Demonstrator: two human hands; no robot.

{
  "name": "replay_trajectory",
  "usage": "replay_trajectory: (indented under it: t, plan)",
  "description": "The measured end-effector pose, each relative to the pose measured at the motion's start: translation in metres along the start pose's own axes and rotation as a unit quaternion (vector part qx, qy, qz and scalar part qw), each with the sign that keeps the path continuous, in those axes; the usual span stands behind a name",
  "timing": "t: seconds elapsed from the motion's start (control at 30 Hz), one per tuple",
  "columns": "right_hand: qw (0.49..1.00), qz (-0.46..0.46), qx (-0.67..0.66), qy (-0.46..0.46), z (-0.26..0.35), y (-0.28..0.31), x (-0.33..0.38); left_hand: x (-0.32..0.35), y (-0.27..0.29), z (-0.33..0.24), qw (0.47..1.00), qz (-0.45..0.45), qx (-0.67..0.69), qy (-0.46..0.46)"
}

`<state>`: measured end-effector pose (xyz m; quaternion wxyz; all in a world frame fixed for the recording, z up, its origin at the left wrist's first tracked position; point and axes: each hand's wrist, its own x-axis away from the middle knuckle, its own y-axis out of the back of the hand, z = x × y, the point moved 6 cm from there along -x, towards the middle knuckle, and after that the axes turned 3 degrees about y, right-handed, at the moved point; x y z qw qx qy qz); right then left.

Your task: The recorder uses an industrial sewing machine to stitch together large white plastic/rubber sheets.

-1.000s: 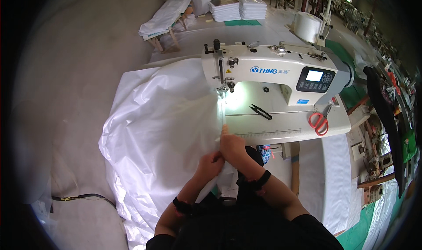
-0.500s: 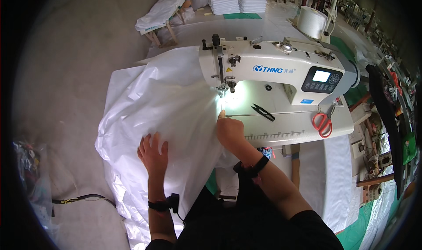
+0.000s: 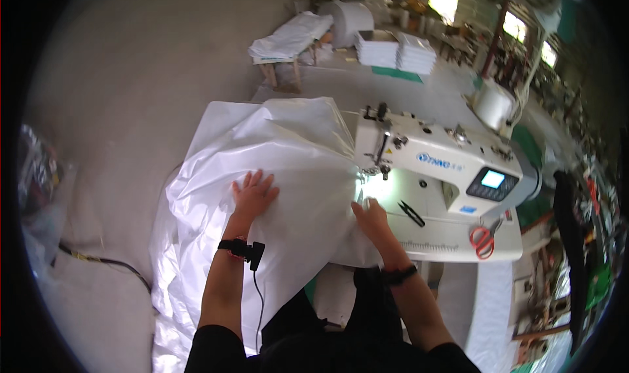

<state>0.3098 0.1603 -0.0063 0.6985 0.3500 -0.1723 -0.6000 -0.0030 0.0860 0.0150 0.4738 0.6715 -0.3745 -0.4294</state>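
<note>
A large white plastic sheet is spread over the sewing table, its right edge running under the needle area of the white sewing machine. My left hand lies flat on the middle of the sheet with its fingers spread. At the sheet's right edge, just below the lit needle area, my right hand is closed, thumb and fingers pinching that edge. Black thread snips lie on the machine bed, a little to the right of my right hand.
Red-handled scissors rest at the right of the bed. Behind the machine stands a white thread cone. Stacked white packs, a white roll and a low sheet-covered stand are farther back. A black cable crosses the left floor.
The view has tilted upward and shifted. My left hand has slid farther up the sheet. My right hand has gone from a finger pointing by the needle to pinching the sheet's edge.
</note>
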Motion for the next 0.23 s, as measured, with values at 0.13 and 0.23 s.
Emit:
replay_trajectory:
  t: [0.13, 0.23]
  plan:
    - [0.772, 0.207, -0.540, -0.264, 0.003, -0.006, 0.114, 0.054, 0.029, 0.007, 0.983, -0.027, 0.169, -0.067]
    - [0.838, 0.258, -0.480, 0.025, 0.023, 0.016, 0.143, 0.133, 0.033, -0.005, 0.955, -0.103, 0.269, -0.068]
